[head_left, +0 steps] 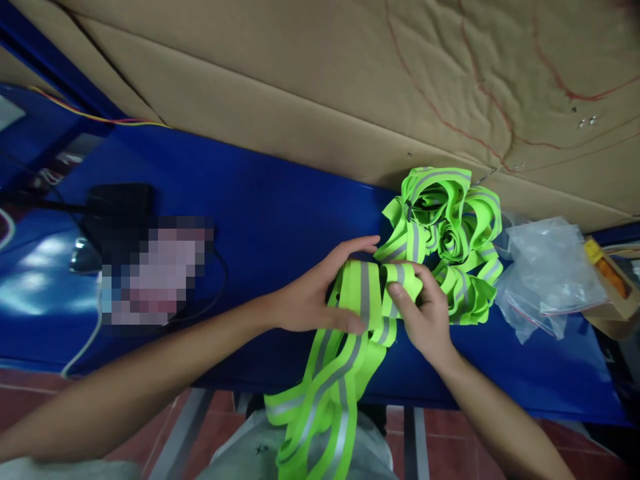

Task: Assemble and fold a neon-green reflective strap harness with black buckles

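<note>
A neon green strap with a grey reflective stripe (361, 293) lies across the front of the blue table (270, 220). My left hand (315, 293) grips it, thumb pressed on its face and fingers reaching over the top. My right hand (423, 310) pinches the folded end of the same strap between thumb and fingers. Its long tails (325, 400) hang over the table's front edge toward my lap. Just behind my right hand sits a bundled heap of the same green strapping (450, 233).
Clear plastic bags (547, 273) lie to the right of the heap, with a small cardboard box (613, 280) beyond them. A black device with cables (117, 203) and a pixelated patch are on the left. Brown cardboard (350, 80) backs the table. Red floor tiles show below.
</note>
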{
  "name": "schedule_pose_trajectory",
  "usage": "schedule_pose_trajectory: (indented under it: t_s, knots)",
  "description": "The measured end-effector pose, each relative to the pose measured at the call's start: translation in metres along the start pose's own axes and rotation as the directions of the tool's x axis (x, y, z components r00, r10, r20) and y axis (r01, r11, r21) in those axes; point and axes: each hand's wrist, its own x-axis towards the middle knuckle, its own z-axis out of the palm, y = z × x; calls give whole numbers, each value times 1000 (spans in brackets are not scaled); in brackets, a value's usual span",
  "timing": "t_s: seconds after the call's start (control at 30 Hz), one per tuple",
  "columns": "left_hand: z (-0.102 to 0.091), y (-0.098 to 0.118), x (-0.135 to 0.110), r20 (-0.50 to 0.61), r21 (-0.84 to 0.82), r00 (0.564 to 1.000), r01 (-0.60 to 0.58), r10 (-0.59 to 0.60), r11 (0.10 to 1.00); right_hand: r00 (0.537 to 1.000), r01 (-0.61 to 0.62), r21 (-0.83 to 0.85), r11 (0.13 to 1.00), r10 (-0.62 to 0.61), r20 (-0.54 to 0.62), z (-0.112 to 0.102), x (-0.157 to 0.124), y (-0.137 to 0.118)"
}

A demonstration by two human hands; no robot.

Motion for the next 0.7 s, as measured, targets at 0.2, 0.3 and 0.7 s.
schedule_pose_trajectory:
  t_s: [0.2, 0.3, 0.7]
  knots:
    - [-1, 2, -1, 95, 173, 989, -132, 117, 976, 984, -176, 74, 982, 176, 18, 4, 4, 8]
    - [0, 1, 2, 83, 251, 979, -201, 186, 947, 972, -230, 123, 965, 222, 75, 3, 2, 11]
    - [4, -5, 11, -265, -160, 946, 146, -185, 976, 972, -139, 301, 943, 71, 226, 1, -3, -2]
